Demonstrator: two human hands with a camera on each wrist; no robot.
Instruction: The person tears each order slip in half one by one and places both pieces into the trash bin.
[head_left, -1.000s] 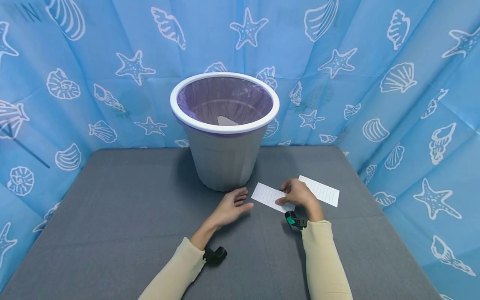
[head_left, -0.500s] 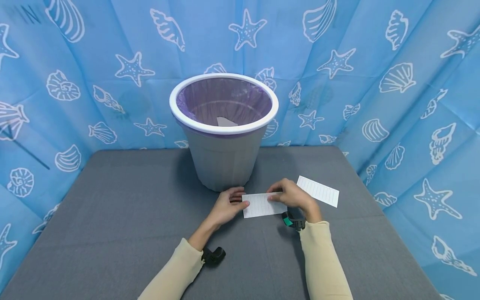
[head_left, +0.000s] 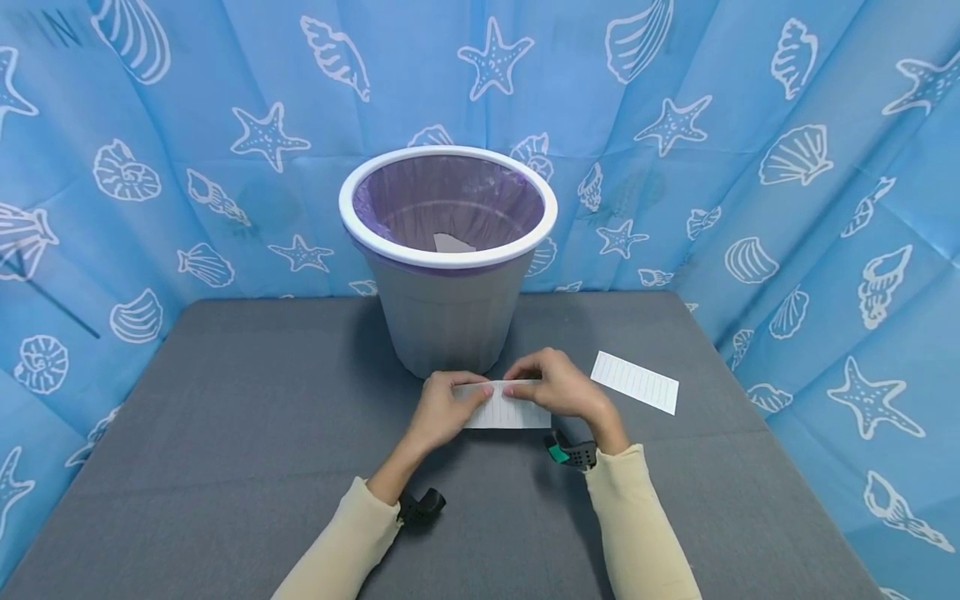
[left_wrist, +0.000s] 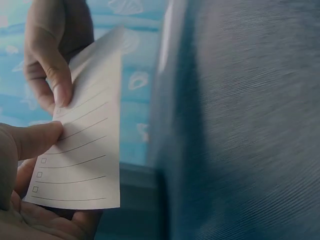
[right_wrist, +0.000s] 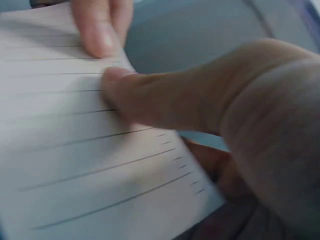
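A lined white paper slip (head_left: 506, 414) is held up off the table in front of the bin, its length running left to right. Small checkboxes run along one long edge of this slip (left_wrist: 85, 165) in the left wrist view. My left hand (head_left: 440, 410) pinches the slip's upper edge, thumb on the printed face and fingers behind. Close beside it, my right hand (head_left: 562, 387) pinches the same edge, the two thumbs nearly meeting near the middle. The fingers behind the paper are partly hidden.
A grey bin (head_left: 453, 321) with a white rim and purple liner stands just beyond the hands. White paper (head_left: 452, 242) shows inside it. Another lined slip (head_left: 636, 382) lies on the grey tabletop (head_left: 247, 433) to the right. A blue shell-patterned curtain (head_left: 262, 225) hangs behind.
The right hand has lifted the slip from the table and carried it left, turning it level. The left hand has taken hold of it, and both thumbs have come together at its upper edge.
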